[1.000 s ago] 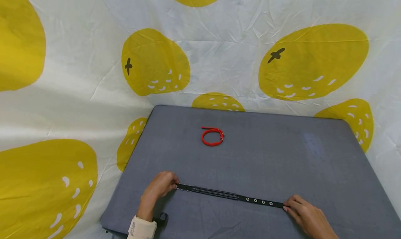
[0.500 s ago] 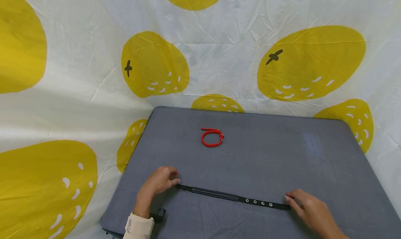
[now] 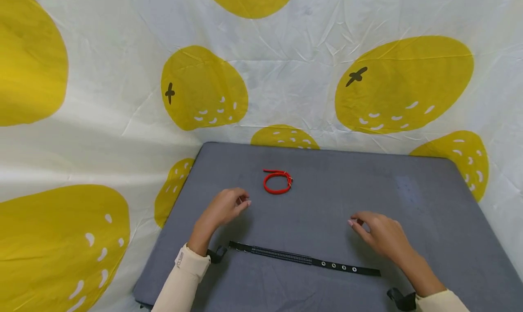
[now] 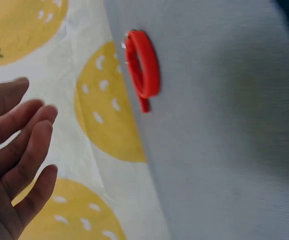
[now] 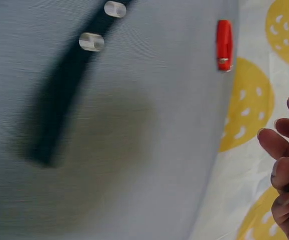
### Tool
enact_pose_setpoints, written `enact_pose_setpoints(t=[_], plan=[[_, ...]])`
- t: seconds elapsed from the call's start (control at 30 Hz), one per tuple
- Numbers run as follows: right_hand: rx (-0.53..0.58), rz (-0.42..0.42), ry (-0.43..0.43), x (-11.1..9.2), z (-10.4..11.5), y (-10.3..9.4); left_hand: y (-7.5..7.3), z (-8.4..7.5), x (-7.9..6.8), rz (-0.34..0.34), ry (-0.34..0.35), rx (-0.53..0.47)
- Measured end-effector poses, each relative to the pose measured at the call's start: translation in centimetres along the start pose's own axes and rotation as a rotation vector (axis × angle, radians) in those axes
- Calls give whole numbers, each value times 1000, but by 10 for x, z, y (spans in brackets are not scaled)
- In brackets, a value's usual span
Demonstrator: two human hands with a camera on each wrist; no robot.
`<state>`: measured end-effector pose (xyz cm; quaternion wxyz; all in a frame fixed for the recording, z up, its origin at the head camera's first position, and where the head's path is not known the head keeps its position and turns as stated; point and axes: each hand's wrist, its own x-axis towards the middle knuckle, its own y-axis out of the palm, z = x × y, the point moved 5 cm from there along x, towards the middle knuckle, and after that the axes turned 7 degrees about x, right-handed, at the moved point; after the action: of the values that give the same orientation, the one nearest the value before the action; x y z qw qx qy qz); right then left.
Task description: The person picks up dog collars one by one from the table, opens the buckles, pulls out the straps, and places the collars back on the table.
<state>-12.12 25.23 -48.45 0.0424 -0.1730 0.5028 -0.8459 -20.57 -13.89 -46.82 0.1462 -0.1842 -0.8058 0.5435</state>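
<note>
A black collar [image 3: 282, 255] with metal eyelets lies stretched out straight across the near part of the grey table [image 3: 327, 203]. Farther back rests a red collar [image 3: 278, 192], coiled in a loop with its tail pointing left and a metal buckle on its right side. My left hand [image 3: 224, 208] hovers above the table, left of and nearer than the red collar, fingers loosely bent and holding nothing. To the right, my right hand [image 3: 381, 233] is raised over the table beyond the black collar's eyelet end, also with nothing in it. The right wrist view shows that eyelet end [image 5: 59, 100] blurred.
A white cloth [image 3: 286, 89] printed with yellow fruit hangs behind the table and along its left side. Black straps [image 3: 216, 255] are worn at both wrists, by the cream sleeves [image 3: 180, 275].
Both hands have let go of the black collar's ends and moved up and forward, the right one also leftward. The black collar stays flat on the table; the red collar has not moved.
</note>
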Motion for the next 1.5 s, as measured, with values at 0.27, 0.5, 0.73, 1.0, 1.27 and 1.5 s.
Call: enact_pose_setpoints(t=[0.27, 0.5, 0.73, 1.0, 1.27, 1.5], plan=[[-5, 146, -2, 80, 13, 18, -3, -12, 57, 14, 27, -18], [26, 340, 53, 143, 24, 57, 10, -23, 104, 27, 64, -73], [13, 423, 114, 182, 18, 100, 41, -22, 143, 89, 17, 29], [-22, 364, 148, 198, 19, 138, 83, -17, 163, 170, 11, 299], [-72, 289, 191, 204, 25, 153, 102, -12, 169, 196, 0, 401], [-40, 265, 196, 211, 29, 155, 101, -4, 174, 128, -10, 467]])
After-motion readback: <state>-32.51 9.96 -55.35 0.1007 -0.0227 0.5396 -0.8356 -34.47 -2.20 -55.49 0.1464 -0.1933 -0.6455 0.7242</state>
